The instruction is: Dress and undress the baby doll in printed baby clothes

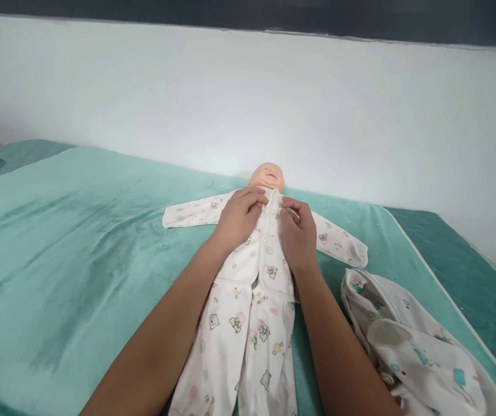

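On the green blanket (57, 260), doll (269, 173) lies face up in white printed top (269, 254) and trousers (230, 346). Left hand (241, 216) and right hand (298, 231) high on the top, fingers curled; can't make out whether they pinch cloth.

From your head, 1 camera looks forward and down at the nearby doll (267, 177), facing the white wall (248, 98).

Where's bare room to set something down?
Widest: teal blanket left of the left forearm and the doll's sleeve. Smaller: past the other sleeve's cuff, above the bundled garment. Crowded: shirt front, between left hand and right hand.
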The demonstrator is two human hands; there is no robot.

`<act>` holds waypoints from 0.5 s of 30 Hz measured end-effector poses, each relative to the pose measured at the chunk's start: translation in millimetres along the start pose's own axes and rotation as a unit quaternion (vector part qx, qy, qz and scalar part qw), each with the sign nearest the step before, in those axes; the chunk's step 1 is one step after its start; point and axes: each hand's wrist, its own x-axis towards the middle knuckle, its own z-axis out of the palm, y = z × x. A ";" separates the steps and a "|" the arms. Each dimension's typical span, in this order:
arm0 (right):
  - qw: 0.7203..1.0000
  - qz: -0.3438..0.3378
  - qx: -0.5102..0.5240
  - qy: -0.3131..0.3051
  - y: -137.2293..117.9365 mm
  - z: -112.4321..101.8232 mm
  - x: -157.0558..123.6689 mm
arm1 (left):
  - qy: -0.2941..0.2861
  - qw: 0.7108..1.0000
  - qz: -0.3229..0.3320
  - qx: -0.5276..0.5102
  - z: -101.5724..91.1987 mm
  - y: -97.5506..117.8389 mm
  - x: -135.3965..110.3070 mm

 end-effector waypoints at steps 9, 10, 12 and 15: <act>0.996 -0.050 -0.051 -0.051 -4.1 -11.7 -37.7 | -0.041 0.997 -0.015 -0.068 -10.7 3.0 -18.6; 0.996 -0.053 -0.047 -0.057 -3.7 -12.0 -39.2 | -0.046 0.997 -0.014 -0.067 -11.1 3.0 -18.2; 0.996 -0.055 -0.036 -0.059 -2.8 -11.6 -40.6 | -0.056 0.997 -0.007 -0.053 -11.2 3.1 -17.2; 0.998 -0.053 -0.015 -0.039 -0.8 -9.9 -39.2 | -0.065 0.998 0.014 -0.012 -10.6 3.5 -16.7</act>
